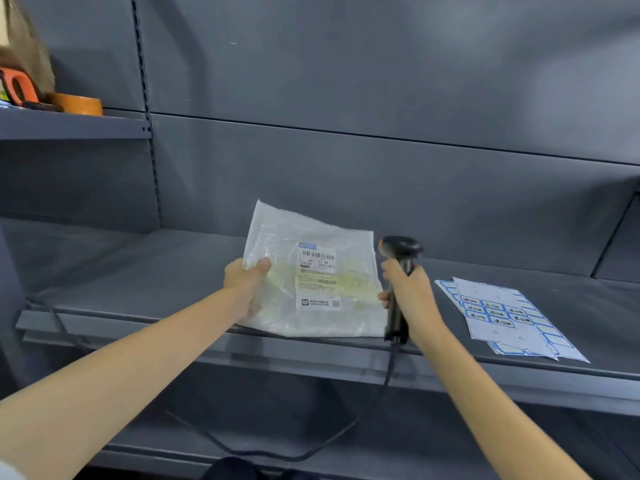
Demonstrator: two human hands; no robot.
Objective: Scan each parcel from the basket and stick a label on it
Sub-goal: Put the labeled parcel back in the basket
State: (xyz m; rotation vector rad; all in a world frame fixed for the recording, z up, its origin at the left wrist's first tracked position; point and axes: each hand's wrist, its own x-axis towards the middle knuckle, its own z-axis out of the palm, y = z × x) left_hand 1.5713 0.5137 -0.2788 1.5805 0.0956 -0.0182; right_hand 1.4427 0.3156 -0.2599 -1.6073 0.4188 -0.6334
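A flat translucent white parcel (pixel 349 237) with a printed shipping label (pixel 317 278) is tilted up over the grey shelf (pixel 138 271). My left hand (pixel 244 277) pinches its left edge, thumb on top. My right hand (pixel 408 289) grips the handle of a black barcode scanner (pixel 400 249), held upright just right of the parcel, its head near the parcel's upper right corner. Sheets of blue-bordered sticker labels (pixel 502 313) lie on the shelf to the right of my right hand. No basket is in view.
The scanner's black cable (pixel 311 452) hangs down in a loop below the shelf's front edge. On an upper left shelf stand a roll of brown tape (pixel 78 103) and an orange tape dispenser (pixel 20 86). A lower shelf (pixel 450 445) runs beneath.
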